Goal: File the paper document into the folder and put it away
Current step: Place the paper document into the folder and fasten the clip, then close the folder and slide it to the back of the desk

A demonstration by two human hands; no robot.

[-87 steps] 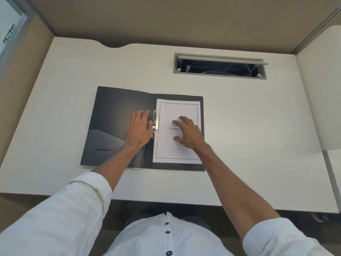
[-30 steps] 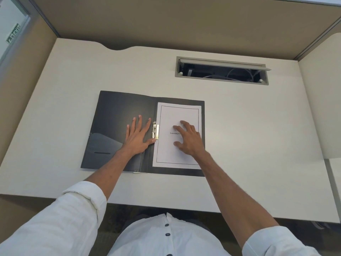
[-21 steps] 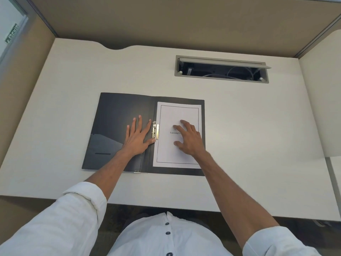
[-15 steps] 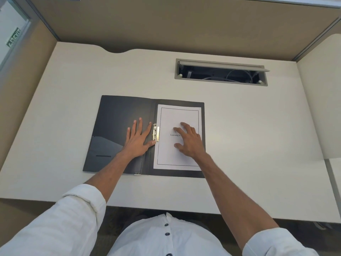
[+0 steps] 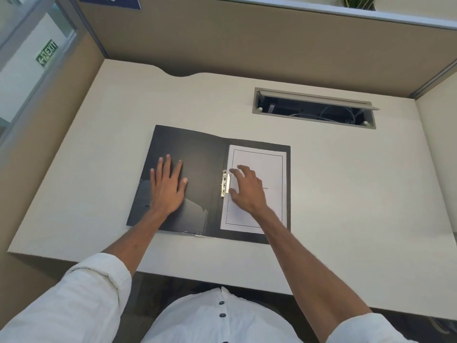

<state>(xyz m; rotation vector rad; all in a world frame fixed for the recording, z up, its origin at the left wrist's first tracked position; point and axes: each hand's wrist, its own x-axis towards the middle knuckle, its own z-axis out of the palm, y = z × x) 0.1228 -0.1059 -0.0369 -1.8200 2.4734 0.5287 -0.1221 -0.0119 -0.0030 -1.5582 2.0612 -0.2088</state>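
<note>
my right hand (image 5: 248, 190) covers most of the printed line on the paper (image 5: 257, 157); only its last letters show, too small to read. my left hand (image 5: 168, 186) hides part of the folder (image 5: 197, 157) pocket. blue sign (image 5: 111, 1) cut off at top edge.

A black folder (image 5: 193, 169) is being shown on a cream desk (image 5: 346, 194); white paper (image 5: 274, 169) is being edged by a thin black border, beside a silver clip (image 5: 225, 183).

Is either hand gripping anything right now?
No. The left hand lies flat on the folder's left flap; the right hand presses the paper beside the clip.
</note>
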